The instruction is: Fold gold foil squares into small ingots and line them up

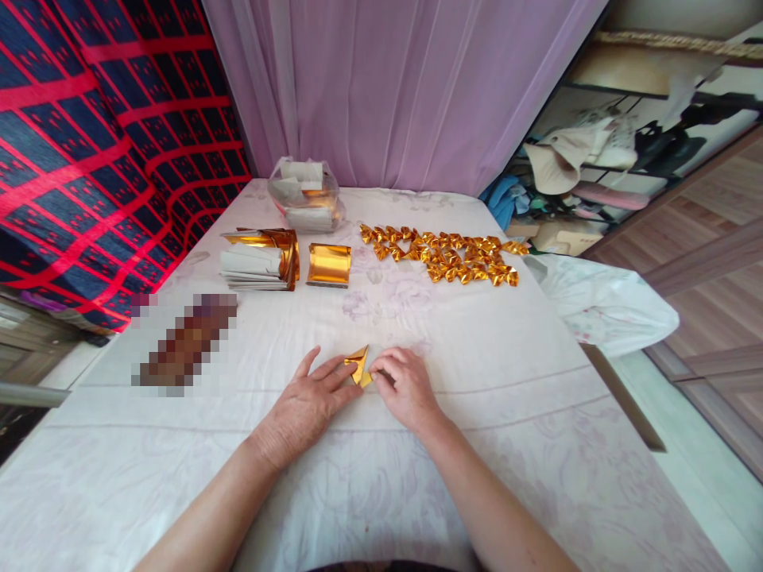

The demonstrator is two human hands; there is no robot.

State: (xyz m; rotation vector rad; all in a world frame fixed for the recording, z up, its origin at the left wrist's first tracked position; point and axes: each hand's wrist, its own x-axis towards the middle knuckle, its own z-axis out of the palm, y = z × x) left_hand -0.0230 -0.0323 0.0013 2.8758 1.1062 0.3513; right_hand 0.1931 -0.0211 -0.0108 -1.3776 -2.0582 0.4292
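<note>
A small piece of gold foil paper [358,359], folded into a pointed shape, lies on the cloth-covered table between my hands. My left hand [313,397] keeps the paper's left side down with its fingertips and thumb, while its little finger sticks out. On the other side, my right hand [408,388] has its fingers curled and pinches the paper's lower right corner between thumb and forefinger. Further back is a flat stack of gold foil sheets [330,264]. Several folded gold foil pieces [456,256] sit in rows at the back right.
Left of the flat stack stands a larger pile of grey-backed foil sheets [256,266]. Behind it is a clear plastic bag [305,199] holding more sheets. A blurred-out item [187,345] lies on the left. A white plastic bag [613,306] hangs by the table's right edge, near crowded shelves [596,159].
</note>
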